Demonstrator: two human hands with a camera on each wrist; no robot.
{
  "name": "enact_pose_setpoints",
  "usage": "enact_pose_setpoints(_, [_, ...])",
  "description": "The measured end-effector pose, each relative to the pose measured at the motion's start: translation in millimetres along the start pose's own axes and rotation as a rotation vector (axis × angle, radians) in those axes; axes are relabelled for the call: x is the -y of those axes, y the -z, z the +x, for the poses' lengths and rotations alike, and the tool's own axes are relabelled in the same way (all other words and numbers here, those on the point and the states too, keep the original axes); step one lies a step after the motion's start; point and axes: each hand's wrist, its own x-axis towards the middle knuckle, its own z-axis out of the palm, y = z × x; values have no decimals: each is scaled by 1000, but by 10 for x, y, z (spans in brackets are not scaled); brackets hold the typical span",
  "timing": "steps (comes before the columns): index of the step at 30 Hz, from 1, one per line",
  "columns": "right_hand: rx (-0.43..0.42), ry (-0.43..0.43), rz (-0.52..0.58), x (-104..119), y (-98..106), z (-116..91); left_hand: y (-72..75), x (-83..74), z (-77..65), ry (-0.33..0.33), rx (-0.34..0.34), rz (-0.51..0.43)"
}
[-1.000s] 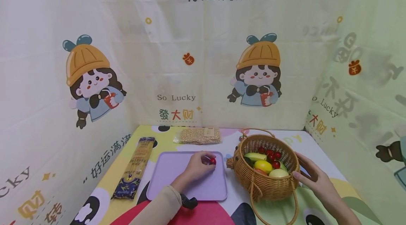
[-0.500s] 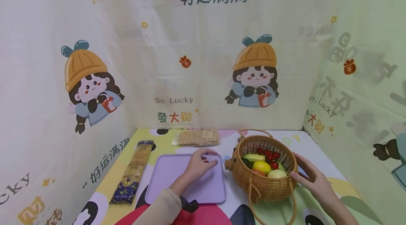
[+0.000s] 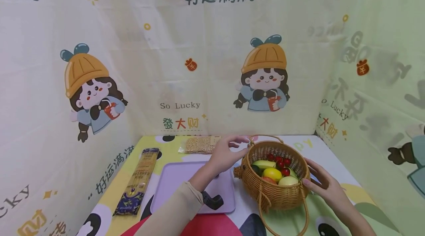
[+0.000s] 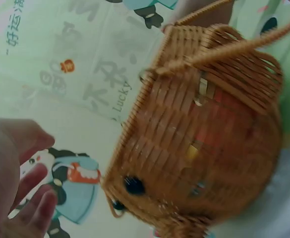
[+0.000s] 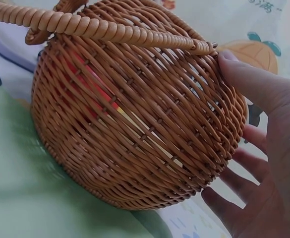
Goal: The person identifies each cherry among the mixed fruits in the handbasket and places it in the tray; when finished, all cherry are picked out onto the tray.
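A round wicker basket (image 3: 282, 199) stands on the table, holding a yellow lemon (image 3: 272, 174), several red cherries (image 3: 285, 171), a long pale-green fruit (image 3: 264, 164) and a pale round fruit (image 3: 288, 181). My left hand (image 3: 229, 153) hovers empty by the basket's left rim, thumb and fingers apart. In the left wrist view, that hand (image 4: 23, 173) is beside the basket wall, with a gap between. My right hand (image 3: 327, 186) rests against the basket's right side. Its thumb (image 5: 249, 77) touches the rim at the handle's end, the other fingers lying along the wicker.
A lilac tray (image 3: 176, 180) lies left of the basket, partly covered by the left forearm. Left of it is a pack of noodles (image 3: 137, 180); behind it lies a bag of grains (image 3: 199, 144). The basket's handle (image 3: 307, 214) hangs toward the front. Printed cloth walls surround the table.
My left hand, earlier holding a red cherry over the tray, has let go of it and moved right and back to the basket's rim. The right hand has stayed on the basket.
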Motion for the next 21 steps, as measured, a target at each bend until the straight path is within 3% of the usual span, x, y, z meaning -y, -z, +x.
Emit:
enact_pose_setpoints(5, [11, -30, -3, 30, 12, -5, -97, -171, 248, 4, 214, 6])
enact_pose_setpoints(10, [13, -45, -16, 41, 23, -9, -210, -248, 451, 0, 405, 148])
enact_pose_setpoints(13, [12, -32, -13, 38, 21, -8, -284, -264, 540, 15, 462, 211])
enact_pose_setpoints(21, [15, -37, -25, 19, 29, 5, -487, -223, 706, 38, 549, 243])
